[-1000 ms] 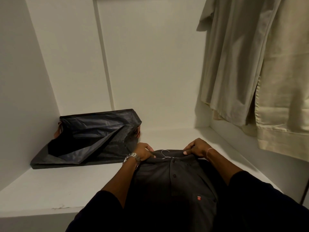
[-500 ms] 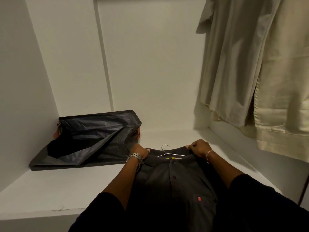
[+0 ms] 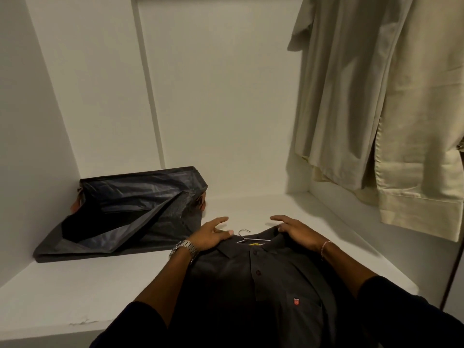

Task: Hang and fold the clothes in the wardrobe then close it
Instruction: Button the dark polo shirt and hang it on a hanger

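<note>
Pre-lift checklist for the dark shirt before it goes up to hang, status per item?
1. Wire hanger inside the collar of the dark shirt: ok, hook pokes out of the neck.
2. Left hand gripping: not ok, fingers spread, resting on the collar.
3. Right hand gripping: not ok, open palm flat on the shoulder.
4. Hook free of obstruction: ok, nothing on it.
5. Shirt buttoned: cannot tell.
6. Space on the rail beside the beige garments: cannot tell, rail out of view.
</note>
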